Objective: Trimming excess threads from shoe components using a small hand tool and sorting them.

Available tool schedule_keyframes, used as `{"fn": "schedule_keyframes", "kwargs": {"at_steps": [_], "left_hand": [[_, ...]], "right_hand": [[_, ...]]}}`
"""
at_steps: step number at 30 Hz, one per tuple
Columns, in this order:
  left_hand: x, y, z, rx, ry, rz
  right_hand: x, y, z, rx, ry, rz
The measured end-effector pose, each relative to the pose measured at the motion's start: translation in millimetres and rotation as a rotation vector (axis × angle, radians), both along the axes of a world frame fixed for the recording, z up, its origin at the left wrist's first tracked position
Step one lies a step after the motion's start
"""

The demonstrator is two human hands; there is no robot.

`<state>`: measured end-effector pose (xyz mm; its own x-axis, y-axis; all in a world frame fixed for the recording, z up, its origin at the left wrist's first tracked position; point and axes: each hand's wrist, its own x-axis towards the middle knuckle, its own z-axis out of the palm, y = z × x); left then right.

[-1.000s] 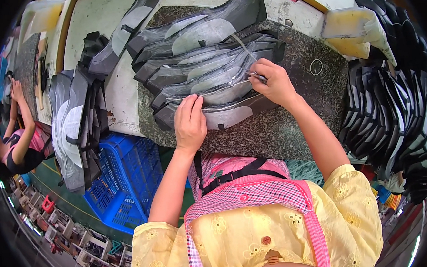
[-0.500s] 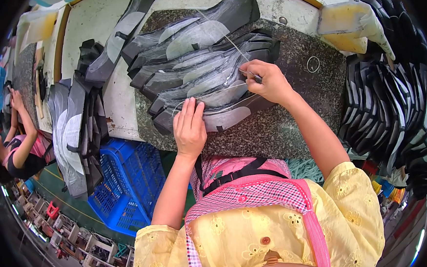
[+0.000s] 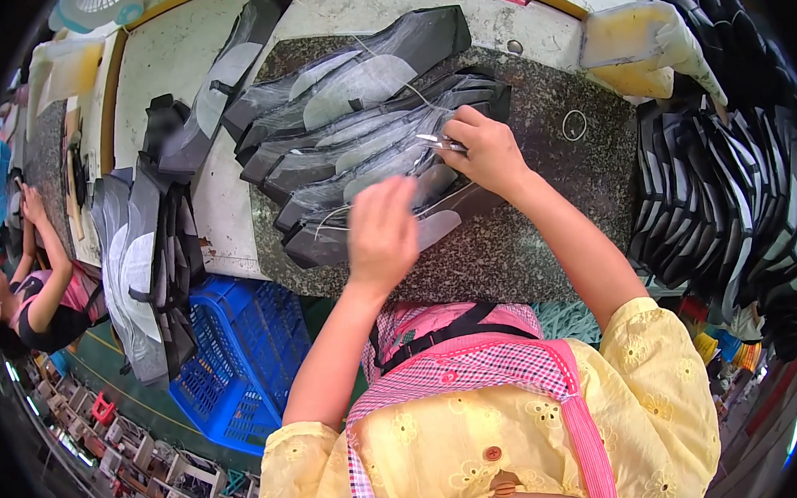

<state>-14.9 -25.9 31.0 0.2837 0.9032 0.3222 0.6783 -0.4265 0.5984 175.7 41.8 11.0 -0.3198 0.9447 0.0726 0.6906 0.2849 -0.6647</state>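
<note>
Several layered black shoe-upper-like pieces [image 3: 386, 44] with grey patches lie overlapped on a dark speckled slab [image 3: 578, 201]. My right hand [image 3: 488, 152] is closed around small metal thread snips [image 3: 442, 142], their blades pointing left above the pieces. A thin pale cord [image 3: 385, 65] runs across the pile down towards this hand; another stretch of it curves over the nearest pieces. My left hand [image 3: 382, 234] is over the near edge of the pile, its fingers smeared by motion. Whether it holds the cord cannot be made out.
More such pieces hang in a bundle at the left [image 3: 135, 274] and stand in a big stack at the right [image 3: 715, 202]. A yellowish plastic container [image 3: 628, 48] sits at the back right. Below left is a blue crate [image 3: 232, 360]. Another person [image 3: 45, 289] works at the far left.
My left hand has lifted off the near pieces and moved right, towards my right hand. The snips have turned, and their blades now show clearly. The view has shifted slightly.
</note>
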Motion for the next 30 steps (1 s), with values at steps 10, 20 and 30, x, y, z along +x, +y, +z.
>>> {"fn": "schedule_keyframes", "kwargs": {"at_steps": [10,20,30], "left_hand": [[24.4,21.2,-13.6,-0.001,0.269,-0.111],[30.0,51.6,-0.8,-0.293,0.365,-0.135],[69.7,141.3,-13.9,-0.182,0.233,-0.037]], "right_hand": [[0.6,9.1,-9.5,0.014,0.073,-0.155],[14.6,26.7,3.6,0.403,0.189,-0.397],[23.2,-27.9,6.3,-0.231,0.007,-0.466]]}}
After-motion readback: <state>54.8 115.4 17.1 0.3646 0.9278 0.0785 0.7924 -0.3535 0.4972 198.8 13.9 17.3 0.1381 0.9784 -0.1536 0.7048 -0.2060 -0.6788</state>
